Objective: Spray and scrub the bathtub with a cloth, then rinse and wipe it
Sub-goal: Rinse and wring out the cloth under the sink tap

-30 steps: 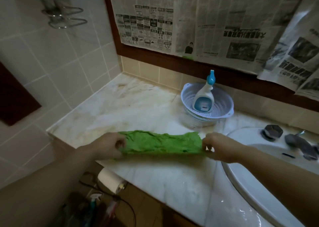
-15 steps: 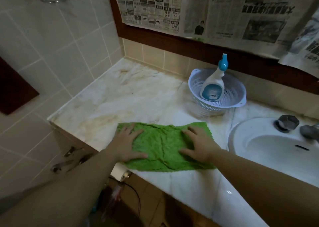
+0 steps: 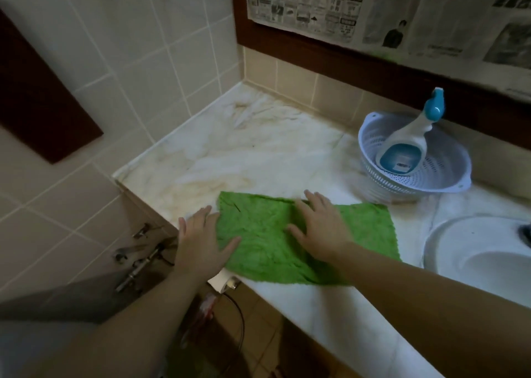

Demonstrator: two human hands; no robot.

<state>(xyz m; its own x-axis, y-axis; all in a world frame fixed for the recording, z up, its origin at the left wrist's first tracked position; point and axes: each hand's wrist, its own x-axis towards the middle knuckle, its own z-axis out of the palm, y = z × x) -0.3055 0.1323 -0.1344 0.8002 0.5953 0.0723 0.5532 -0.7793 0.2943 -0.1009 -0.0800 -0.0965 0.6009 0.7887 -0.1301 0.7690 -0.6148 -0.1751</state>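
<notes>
**Cloth laid out flat, spray bottle not yet touched**

The green cloth (image 3: 304, 239) lies spread on the marble worktop (image 3: 258, 153), along its front edge, with its near hem reaching that edge. Both hands rest flat on it. The left hand (image 3: 201, 239) sits at the cloth's left end, half on the cloth and half on bare marble, fingers straight and spread. The right hand (image 3: 321, 228) presses near the cloth's middle, fingers also straight. Neither grip has closed on anything; the palms only press.

This looks like preparation: the cloth is being smoothed or folded before any scrubbing. The spray bottle (image 3: 408, 144) stands tilted in a white perforated basket (image 3: 448, 182) toward the back right of the worktop, well apart from the hands. A basin (image 3: 459, 251) shows at the right edge. No bathtub is in view.

Next, I judge, one hand must gather the cloth and the other reach back-right to lift the bottle out of the basket.
</notes>
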